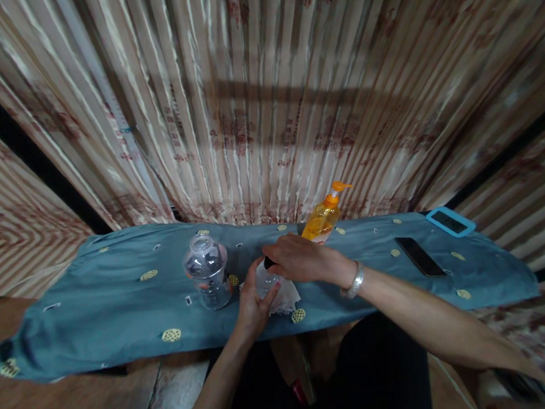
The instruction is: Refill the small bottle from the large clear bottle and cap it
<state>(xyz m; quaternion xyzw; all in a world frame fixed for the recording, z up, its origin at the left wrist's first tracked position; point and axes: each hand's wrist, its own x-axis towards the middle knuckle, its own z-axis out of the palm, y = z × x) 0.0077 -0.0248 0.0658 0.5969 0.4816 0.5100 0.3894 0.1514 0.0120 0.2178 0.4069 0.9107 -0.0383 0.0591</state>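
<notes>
Left hand (254, 303) wraps a small clear container (271, 288) from below; right hand (296, 258) closed over its dark top, grip hidden; judging mid-job, cap neither clearly on nor off; clear bottle (206, 271) left of hands, orange pump bottle (324, 216) just behind.

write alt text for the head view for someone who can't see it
Both hands meet over a small clear container on a blue cloth: the left hand grips its side, the right hand covers its top. A clear bottle stands to the left, an orange pump bottle behind, a phone to the right.
</notes>
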